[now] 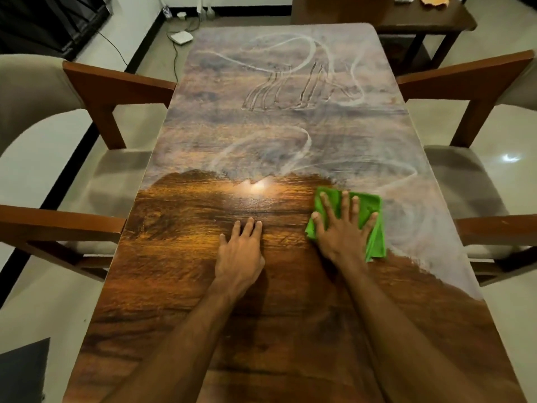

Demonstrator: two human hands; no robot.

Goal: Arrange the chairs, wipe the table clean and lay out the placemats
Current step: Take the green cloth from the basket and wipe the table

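Head view is showing right hand (344, 228) lying flat with fingers spread wide, pressing down on cloth (369, 207); the green cloth is folded and sitting under that palm, sticking out past the fingers and along the right side; left hand (241, 251) is resting flat on bare table (180, 301) just left of the cloth, fingers straight and close together, gripping nothing; the two hands are lying near each other, not touching; cloth is sitting at the border between glossy dark wood nearer the person and a whitish film (276, 126) covering the far half and right edge, with swirls and finger streaks in it; left chair (116, 181) and right chair (459, 175) are flanking the table, arms reaching to its edges; side table (430, 24) is standing beyond the far right corner; white box (181, 37) with a cable is lying on the floor past the far left corner.
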